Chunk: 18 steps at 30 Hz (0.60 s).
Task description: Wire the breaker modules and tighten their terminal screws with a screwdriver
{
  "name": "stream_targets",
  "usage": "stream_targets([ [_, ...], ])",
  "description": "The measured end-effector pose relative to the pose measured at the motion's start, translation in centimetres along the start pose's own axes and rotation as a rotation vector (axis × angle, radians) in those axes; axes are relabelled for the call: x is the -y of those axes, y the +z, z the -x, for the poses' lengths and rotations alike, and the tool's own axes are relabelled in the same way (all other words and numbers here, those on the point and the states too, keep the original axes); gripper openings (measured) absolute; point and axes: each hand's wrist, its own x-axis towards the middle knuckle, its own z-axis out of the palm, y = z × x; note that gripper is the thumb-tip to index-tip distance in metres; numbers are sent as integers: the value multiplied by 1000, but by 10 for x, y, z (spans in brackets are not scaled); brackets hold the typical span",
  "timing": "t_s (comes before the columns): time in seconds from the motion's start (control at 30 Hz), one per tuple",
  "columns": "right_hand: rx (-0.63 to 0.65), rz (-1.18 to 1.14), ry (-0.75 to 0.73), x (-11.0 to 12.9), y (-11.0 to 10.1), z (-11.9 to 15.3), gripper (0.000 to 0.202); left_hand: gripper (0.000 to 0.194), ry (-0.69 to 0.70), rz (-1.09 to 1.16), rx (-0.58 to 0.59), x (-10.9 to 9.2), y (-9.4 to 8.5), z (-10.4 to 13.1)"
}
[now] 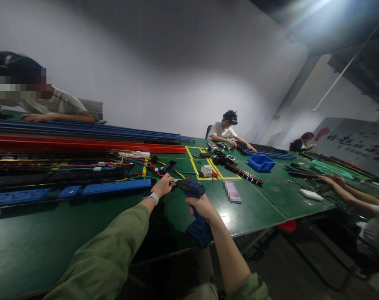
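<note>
A blue and black cordless drill [192, 187] is gripped by its handle in my right hand [204, 208]. Its silver bit points left, toward my left hand [163, 186]. The fingers of that hand are pinched together at the tip of the bit; whatever they hold is too small to make out. Just beyond my left hand, a small black part [168, 166] lies among coloured wires [148, 164]. To the left runs a long power strip with blue socket faces [117, 186].
A grey terminal block [207, 171], a pink and white card [232, 192] and a blue bin [261, 163] are on the green table [183, 221]. Long red [83, 143] and blue rails lie behind the strips. Several other people sit around the table, one with hands [333, 181] at the right.
</note>
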Motion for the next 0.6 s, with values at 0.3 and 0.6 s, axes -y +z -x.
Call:
stream_targets([
  [0.3, 1, -11, -1, 0, 0, 0, 17, 16, 8, -1, 8, -1, 0, 0],
  [0.6, -2, 11, 16, 1, 0, 1, 16, 19, -5, 13, 20, 0, -1, 0],
])
